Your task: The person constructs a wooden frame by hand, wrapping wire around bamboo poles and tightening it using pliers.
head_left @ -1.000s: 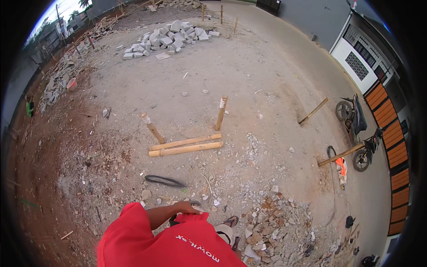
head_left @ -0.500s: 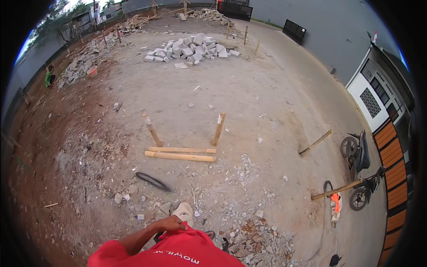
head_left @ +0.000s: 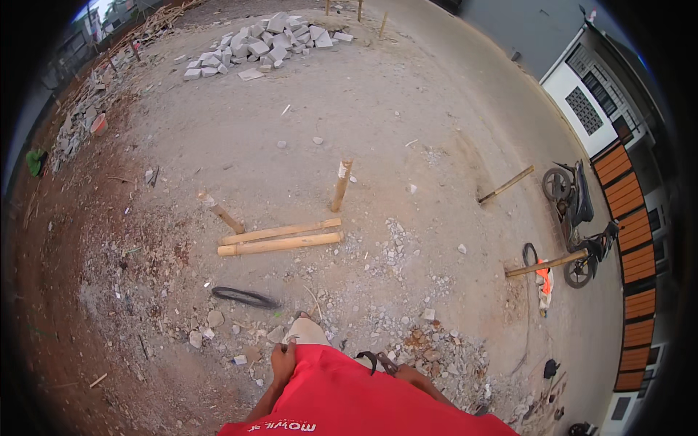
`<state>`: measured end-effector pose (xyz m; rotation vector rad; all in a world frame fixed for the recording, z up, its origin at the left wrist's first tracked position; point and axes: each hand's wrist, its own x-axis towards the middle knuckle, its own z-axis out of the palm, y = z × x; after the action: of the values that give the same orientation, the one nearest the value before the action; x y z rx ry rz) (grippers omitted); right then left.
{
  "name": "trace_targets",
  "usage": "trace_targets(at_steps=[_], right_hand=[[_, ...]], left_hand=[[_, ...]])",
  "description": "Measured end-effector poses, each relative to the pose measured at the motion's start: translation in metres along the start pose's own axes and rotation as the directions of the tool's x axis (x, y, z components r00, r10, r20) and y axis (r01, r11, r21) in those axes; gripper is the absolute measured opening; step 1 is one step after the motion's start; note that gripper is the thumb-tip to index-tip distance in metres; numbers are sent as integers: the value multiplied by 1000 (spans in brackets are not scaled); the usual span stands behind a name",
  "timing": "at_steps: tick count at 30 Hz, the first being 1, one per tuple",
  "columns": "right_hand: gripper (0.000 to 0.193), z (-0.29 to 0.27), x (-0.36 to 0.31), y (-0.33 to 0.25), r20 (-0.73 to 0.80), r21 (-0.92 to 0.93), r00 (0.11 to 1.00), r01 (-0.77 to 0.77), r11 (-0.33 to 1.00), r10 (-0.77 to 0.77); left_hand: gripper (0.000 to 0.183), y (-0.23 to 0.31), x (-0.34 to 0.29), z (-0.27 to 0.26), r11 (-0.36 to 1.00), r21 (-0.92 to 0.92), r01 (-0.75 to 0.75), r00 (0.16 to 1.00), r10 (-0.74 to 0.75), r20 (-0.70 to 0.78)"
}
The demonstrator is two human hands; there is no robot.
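My left hand (head_left: pixel 283 360) is low at my left side, by the hem of the red shirt (head_left: pixel 342 392) and the pale trousers (head_left: pixel 308 332). Its fingers look closed; what they pinch is too small to make out. On the other side of the shirt, my right hand (head_left: pixel 411 374) is closed around a dark tool (head_left: pixel 387 363), only partly visible. A black curved piece (head_left: pixel 369 358) shows beside that tool. On the ground ahead lie two bamboo poles (head_left: pixel 283 244), below two short upright bamboo stakes (head_left: pixel 339 187). A black loop (head_left: pixel 245 296) lies nearer my feet.
Rubble (head_left: pixel 436 352) is scattered at my right front. Farther off is a pile of pale blocks (head_left: pixel 270 43). Slanted bamboo stakes (head_left: pixel 547 264), an orange-and-white cloth (head_left: pixel 544 283) and motorcycles (head_left: pixel 574 200) stand or lie to the right. A person in green (head_left: pixel 35 161) crouches far left.
My left hand has left the front of the shirt, where it gripped the cloth, and is now at its left edge. The right hand has come into view. The scene has shifted up and left.
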<state>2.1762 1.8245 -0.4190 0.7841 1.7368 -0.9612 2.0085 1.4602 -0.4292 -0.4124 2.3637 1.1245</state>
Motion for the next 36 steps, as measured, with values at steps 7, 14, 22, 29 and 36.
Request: trace_targets(at_steps=[7,14,22,29,36], right_hand=[[32,-75,-16,-119,116,292,987,70,954,-108],[34,-144,-19,-232,214,107,970,93,990,-114],[36,-242,176,-305,331,141,940,36,989,-82],[42,-271,485,-277,-157,-367,973,102,925,-170],[48,-220,741,-201,-446,-365,877,7,931,-181]], left_hand=[[61,5,70,-19,987,-71,147,978,-134,159],[50,70,107,-47,962,47,271,827,-257,501],[27,114,151,-34,818,-238,524,790,-362,494],[27,19,283,38,919,-257,298,955,-288,74],[26,-71,420,76,953,-293,-73,949,-24,-315]])
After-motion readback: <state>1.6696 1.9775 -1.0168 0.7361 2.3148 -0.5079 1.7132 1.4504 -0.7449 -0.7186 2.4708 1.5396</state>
